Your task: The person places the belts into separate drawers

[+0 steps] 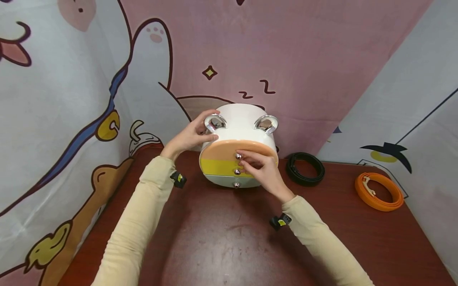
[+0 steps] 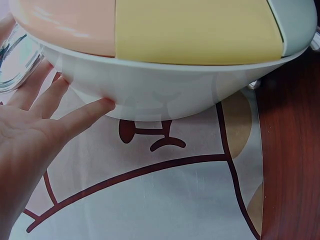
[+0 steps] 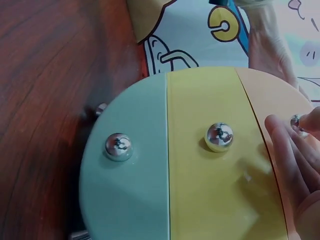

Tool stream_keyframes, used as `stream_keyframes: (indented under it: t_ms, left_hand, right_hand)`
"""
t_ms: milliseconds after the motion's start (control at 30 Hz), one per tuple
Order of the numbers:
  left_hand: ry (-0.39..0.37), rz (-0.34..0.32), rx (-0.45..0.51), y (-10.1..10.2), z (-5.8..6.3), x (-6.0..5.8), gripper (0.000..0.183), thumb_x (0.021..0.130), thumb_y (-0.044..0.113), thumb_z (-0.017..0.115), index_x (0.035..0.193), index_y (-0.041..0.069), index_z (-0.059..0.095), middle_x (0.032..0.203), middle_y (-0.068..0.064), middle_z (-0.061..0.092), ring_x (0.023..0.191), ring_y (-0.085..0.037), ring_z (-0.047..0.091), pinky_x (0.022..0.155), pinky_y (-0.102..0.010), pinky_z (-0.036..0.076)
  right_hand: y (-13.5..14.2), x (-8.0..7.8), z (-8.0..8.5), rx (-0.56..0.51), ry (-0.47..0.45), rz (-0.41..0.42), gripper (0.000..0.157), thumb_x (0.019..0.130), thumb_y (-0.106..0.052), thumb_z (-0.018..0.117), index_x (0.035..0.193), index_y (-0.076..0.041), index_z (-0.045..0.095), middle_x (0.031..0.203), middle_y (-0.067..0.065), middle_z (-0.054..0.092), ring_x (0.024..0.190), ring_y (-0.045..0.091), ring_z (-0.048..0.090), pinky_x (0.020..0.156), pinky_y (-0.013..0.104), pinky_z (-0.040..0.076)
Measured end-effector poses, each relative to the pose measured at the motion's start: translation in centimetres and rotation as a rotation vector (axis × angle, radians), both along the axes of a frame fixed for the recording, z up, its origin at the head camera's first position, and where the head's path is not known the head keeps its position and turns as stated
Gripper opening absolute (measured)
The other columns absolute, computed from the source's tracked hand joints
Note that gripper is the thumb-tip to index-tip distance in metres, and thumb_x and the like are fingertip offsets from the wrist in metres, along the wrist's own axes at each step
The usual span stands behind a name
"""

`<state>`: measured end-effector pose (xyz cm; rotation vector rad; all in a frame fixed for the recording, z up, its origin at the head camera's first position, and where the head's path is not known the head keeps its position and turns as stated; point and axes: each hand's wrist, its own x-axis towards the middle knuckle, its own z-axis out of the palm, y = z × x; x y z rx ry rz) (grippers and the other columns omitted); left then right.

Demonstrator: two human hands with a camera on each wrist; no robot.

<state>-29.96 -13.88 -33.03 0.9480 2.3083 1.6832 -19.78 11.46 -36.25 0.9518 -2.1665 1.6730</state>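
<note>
A rounded white drawer box [image 1: 240,123] stands near the back of the table, with two silver ring-shaped ears on top. Its front has an orange drawer [image 1: 214,150], a yellow one [image 1: 214,167] and a pale green one [image 3: 135,195], each with a round silver knob. My left hand [image 1: 193,133] rests against the box beside the left ear [image 1: 216,123], its fingers stretched along the white side [image 2: 165,90]. Thumb and index finger of my right hand [image 1: 262,171] pinch the orange drawer's knob [image 1: 238,156]. All three drawer fronts sit level with one another.
Right of the box lies a coiled black belt [image 1: 291,171]. Farther right is a coiled orange belt [image 1: 368,198] with a pale buckle. A cartoon-printed cloth [image 1: 304,59] hangs behind and beside the dark red table [image 1: 214,238].
</note>
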Motion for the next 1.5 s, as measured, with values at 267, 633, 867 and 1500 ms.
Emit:
stream_keyframes:
  t_ms: [267,633,867,1500]
  left_hand:
    - [0.008,-0.016,0.026,0.0,0.1,-0.1,0.071,0.089,0.001,0.068,0.148,0.017,0.032,0.122,-0.015,0.055,0.094,-0.029,0.057,0.072,-0.03,0.047]
    - [-0.004,-0.006,0.018,0.1,0.3,-0.2,0.072,0.089,0.001,0.068,0.149,0.017,0.032,0.125,-0.015,0.054,0.096,-0.031,0.056,0.073,-0.03,0.047]
    - [0.0,-0.003,0.015,0.1,0.4,-0.1,0.071,0.089,0.001,0.068,0.148,0.017,0.032,0.127,-0.014,0.054,0.1,-0.029,0.058,0.076,-0.031,0.047]
    - [-0.019,-0.022,0.024,0.0,-0.1,0.1,0.072,0.09,-0.001,0.066,0.149,0.016,0.03,0.123,-0.018,0.055,0.093,-0.03,0.058,0.072,-0.031,0.048]
  right_hand:
    - [0.0,1.0,-0.4,-0.005,0.038,-0.015,0.028,0.083,0.02,0.062,0.111,0.017,0.063,0.097,0.031,0.066,0.067,0.036,0.068,0.059,0.029,0.054]
    - [0.6,-0.9,-4.5,0.02,-0.021,-0.054,0.027,0.085,0.008,0.069,0.112,0.007,0.068,0.093,0.018,0.071,0.065,0.032,0.068,0.059,0.023,0.052]
    - [1.1,-1.2,-5.8,0.051,-0.073,-0.105,0.026,0.086,0.001,0.071,0.111,0.001,0.07,0.088,0.011,0.072,0.064,0.038,0.066,0.059,0.025,0.051]
    - [-0.8,0.4,-6.2,0.009,-0.081,-0.114,0.026,0.082,0.012,0.07,0.107,0.01,0.064,0.093,0.024,0.069,0.078,0.037,0.069,0.063,0.035,0.055]
